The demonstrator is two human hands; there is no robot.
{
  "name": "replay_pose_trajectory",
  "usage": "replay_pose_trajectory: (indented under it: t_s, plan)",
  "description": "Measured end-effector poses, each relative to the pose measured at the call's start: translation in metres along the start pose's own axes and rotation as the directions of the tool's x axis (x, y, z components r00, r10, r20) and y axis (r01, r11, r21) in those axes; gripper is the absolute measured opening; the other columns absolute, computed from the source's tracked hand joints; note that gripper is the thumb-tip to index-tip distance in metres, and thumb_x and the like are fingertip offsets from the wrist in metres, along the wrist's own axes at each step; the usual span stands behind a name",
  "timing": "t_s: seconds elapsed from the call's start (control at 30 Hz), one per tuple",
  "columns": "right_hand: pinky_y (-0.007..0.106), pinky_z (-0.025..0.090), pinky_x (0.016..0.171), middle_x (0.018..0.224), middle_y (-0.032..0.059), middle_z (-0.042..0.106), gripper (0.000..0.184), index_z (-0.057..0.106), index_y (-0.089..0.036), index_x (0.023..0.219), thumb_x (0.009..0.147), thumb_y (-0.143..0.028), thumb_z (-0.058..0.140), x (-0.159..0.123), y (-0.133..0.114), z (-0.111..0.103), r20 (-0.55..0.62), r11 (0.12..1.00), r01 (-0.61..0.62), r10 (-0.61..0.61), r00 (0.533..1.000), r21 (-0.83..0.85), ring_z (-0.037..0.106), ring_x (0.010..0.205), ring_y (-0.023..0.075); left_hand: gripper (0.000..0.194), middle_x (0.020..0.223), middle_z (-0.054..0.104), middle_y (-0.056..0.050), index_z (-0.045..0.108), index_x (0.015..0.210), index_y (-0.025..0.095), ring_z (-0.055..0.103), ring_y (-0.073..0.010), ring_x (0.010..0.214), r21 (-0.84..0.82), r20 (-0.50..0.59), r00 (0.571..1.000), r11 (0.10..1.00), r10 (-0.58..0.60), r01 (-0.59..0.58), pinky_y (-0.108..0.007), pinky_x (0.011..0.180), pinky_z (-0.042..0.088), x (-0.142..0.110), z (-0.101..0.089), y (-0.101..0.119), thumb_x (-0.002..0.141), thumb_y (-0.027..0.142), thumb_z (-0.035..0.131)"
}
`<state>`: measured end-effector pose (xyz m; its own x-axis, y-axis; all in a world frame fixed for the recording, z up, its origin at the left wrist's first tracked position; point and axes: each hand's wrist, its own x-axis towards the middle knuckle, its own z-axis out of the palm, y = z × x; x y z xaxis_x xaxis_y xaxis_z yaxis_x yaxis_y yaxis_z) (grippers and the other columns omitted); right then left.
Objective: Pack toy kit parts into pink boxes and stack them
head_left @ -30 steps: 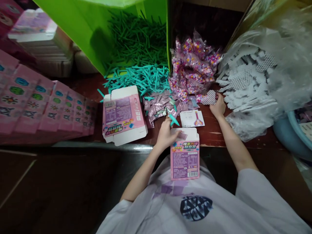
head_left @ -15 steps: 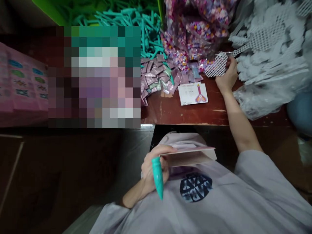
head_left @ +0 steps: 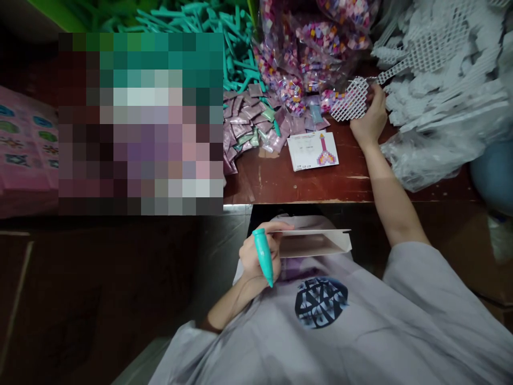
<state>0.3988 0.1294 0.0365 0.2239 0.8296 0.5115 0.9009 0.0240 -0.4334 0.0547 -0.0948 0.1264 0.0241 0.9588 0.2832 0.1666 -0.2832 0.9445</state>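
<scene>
My left hand [head_left: 258,256] is closed, close to my chest below the table edge, holding a teal tweezer-like tool [head_left: 264,255] and a small pink carton [head_left: 315,243] seen edge-on. My right hand [head_left: 368,120] reaches out on the table and grips a white grid-patterned pegboard [head_left: 349,100] at the edge of a heap of the same white boards [head_left: 436,80]. A small printed pattern card [head_left: 313,151] lies on the brown table [head_left: 288,182] between the two hands.
A pile of teal tools [head_left: 216,27] lies at the back, bags of coloured beads [head_left: 308,48] beside it, and small pink sachets [head_left: 250,120] in front. Stacked pink flat cartons [head_left: 24,149] fill the left. A blurred-out patch covers the centre-left.
My left hand drew the pink carton and teal tool off the table toward my chest. My right hand stayed on the white pegboard. The view tilted down.
</scene>
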Motion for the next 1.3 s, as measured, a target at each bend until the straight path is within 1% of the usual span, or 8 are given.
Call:
replay_pose_trajectory:
  t_s: [0.1, 0.37, 0.57, 0.73, 0.9, 1.07, 1.23, 1.3]
  plan:
    - [0.036, 0.039, 0.098, 0.128, 0.0147, 0.053, 0.044, 0.033, -0.012, 0.132, 0.094, -0.025, 0.048, 0.001, 0.004, 0.002, -0.037, 0.999, 0.038, -0.039, 0.999, -0.024, 0.043, 0.114, 0.0187, 0.023, 0.106, 0.067, -0.006, 0.042, 0.06, 0.018, 0.065, -0.0179, 0.093, 0.138, 0.153, 0.976, 0.975, 0.154, -0.176, -0.03, 0.073, 0.053, 0.014, 0.003, -0.014, 0.08, 0.009, 0.051]
    - [0.05, 0.045, 0.096, 0.117, 0.0183, 0.057, 0.041, 0.044, -0.011, 0.13, 0.091, -0.022, 0.037, -0.007, -0.003, -0.006, -0.128, 0.975, -0.124, 0.101, 0.987, -0.185, 0.054, 0.118, 0.0305, 0.023, 0.139, 0.042, -0.017, 0.057, 0.092, 0.015, 0.054, -0.0259, 0.114, 0.463, 0.425, 0.903, 0.873, -0.069, -0.151, -0.045, 0.099, 0.045, 0.06, 0.027, -0.063, 0.094, 0.028, 0.038]
    - [0.047, 0.053, 0.087, 0.106, 0.0113, 0.062, 0.044, 0.044, -0.021, 0.13, 0.088, -0.036, 0.046, -0.035, -0.073, -0.053, -0.316, 0.988, -0.036, 0.083, 0.945, 0.152, 0.064, 0.102, 0.027, 0.025, 0.11, 0.057, -0.01, 0.061, 0.089, 0.017, 0.057, -0.0183, 0.103, 0.279, -0.007, 0.999, 0.959, 0.047, -0.043, -0.031, 0.09, 0.047, 0.062, 0.019, -0.061, 0.095, 0.033, 0.043]
    - [0.033, 0.056, 0.067, 0.088, 0.0027, 0.067, 0.032, 0.061, -0.025, 0.106, 0.075, -0.029, 0.066, -0.065, -0.117, -0.086, -0.001, 0.864, 0.171, -0.194, 0.981, 0.474, 0.067, 0.075, 0.0199, 0.033, 0.073, 0.048, 0.001, 0.049, 0.08, 0.02, 0.05, -0.0091, 0.06, -0.278, -0.327, 0.922, 0.954, -0.208, 0.116, -0.022, 0.06, 0.044, 0.071, 0.016, -0.053, 0.092, 0.05, 0.048]
    - [0.031, 0.055, 0.066, 0.087, 0.0025, 0.071, 0.024, 0.067, -0.023, 0.097, 0.073, -0.019, 0.064, -0.068, -0.125, -0.099, 0.159, 0.836, 0.277, -0.39, 0.907, 0.474, 0.068, 0.075, 0.0194, 0.035, 0.074, 0.045, 0.003, 0.044, 0.081, 0.021, 0.05, -0.0085, 0.062, -0.59, -0.173, 0.918, 0.784, -0.356, 0.193, -0.021, 0.059, 0.046, 0.077, 0.022, -0.049, 0.083, 0.052, 0.06]
    - [0.027, 0.052, 0.063, 0.083, 0.0002, 0.071, 0.019, 0.068, -0.022, 0.09, 0.073, -0.017, 0.062, -0.06, -0.137, -0.107, 0.19, 0.822, 0.273, -0.411, 0.892, 0.499, 0.066, 0.07, 0.0164, 0.035, 0.087, 0.059, -0.003, 0.061, 0.083, 0.019, 0.059, -0.0136, 0.082, -0.386, -0.217, 0.922, 0.896, -0.321, 0.221, -0.025, 0.074, 0.05, 0.076, 0.019, -0.059, 0.081, 0.054, 0.063]
    - [0.027, 0.052, 0.067, 0.089, 0.0016, 0.072, 0.026, 0.068, -0.019, 0.086, 0.066, -0.006, 0.057, -0.071, -0.145, -0.095, 0.494, 0.77, 0.319, -0.61, 0.619, 0.552, 0.067, 0.075, 0.0169, 0.033, 0.089, 0.067, -0.003, 0.071, 0.09, 0.018, 0.06, -0.011, 0.074, -0.347, -0.264, 0.909, 0.911, -0.322, 0.222, -0.021, 0.066, 0.048, 0.075, 0.015, -0.067, 0.079, 0.048, 0.068]
    - [0.031, 0.054, 0.079, 0.108, 0.0041, 0.071, 0.036, 0.068, -0.02, 0.099, 0.069, -0.005, 0.054, -0.074, -0.141, -0.091, 0.425, 0.764, 0.359, -0.612, 0.667, 0.536, 0.067, 0.094, 0.02, 0.032, 0.092, 0.07, -0.004, 0.073, 0.093, 0.017, 0.061, -0.0108, 0.073, -0.349, -0.257, 0.906, 0.907, -0.337, 0.238, -0.021, 0.067, 0.048, 0.074, 0.016, -0.066, 0.079, 0.045, 0.069]
